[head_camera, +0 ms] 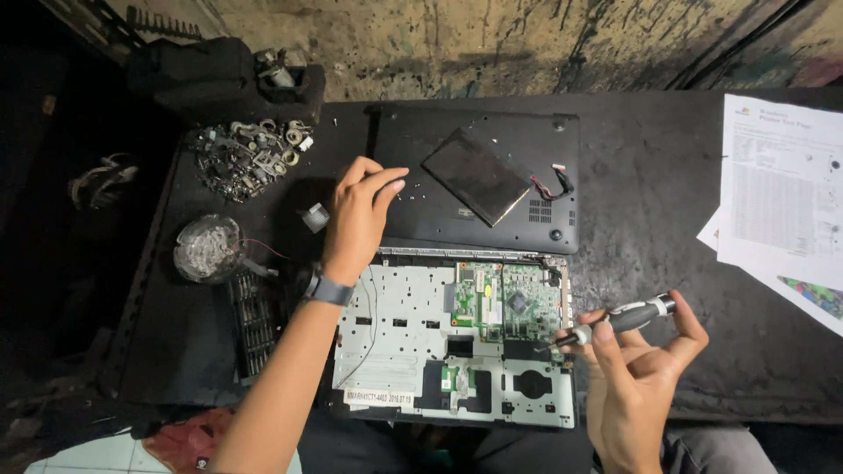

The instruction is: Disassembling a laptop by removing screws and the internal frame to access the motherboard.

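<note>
Left hand [360,215] — reaches to the near-left corner of the black bottom cover [479,180]; fingers bent, tips resting on or just above the cover; whether the grip pinches anything small cannot be told from this view. A grey watch [327,290] sits on the wrist.

Right hand [637,364] — at 4 o'clock of the scene, grip pressed around a black-and-grey screwdriver [619,320], its tip aimed toward 9 o'clock at the right edge of the circuit board.

Opened laptop [457,347] — centre of the dark table [667,193], silver frame exposed, green circuit board [507,303] in its upper right part.

Bottom cover — lies at 12 o'clock of the laptop, touching its far edge; a flat dark battery [477,174] rests tilted on it, with red and black wires [553,184] at its right.

Other items: heap of metal parts [246,154] at 10 o'clock; round clear dish [208,247] at 9 o'clock; a dark ridged strip [253,320] just below it — possibly a keyboard part; printed sheets [777,189] at 3 o'clock.
</note>
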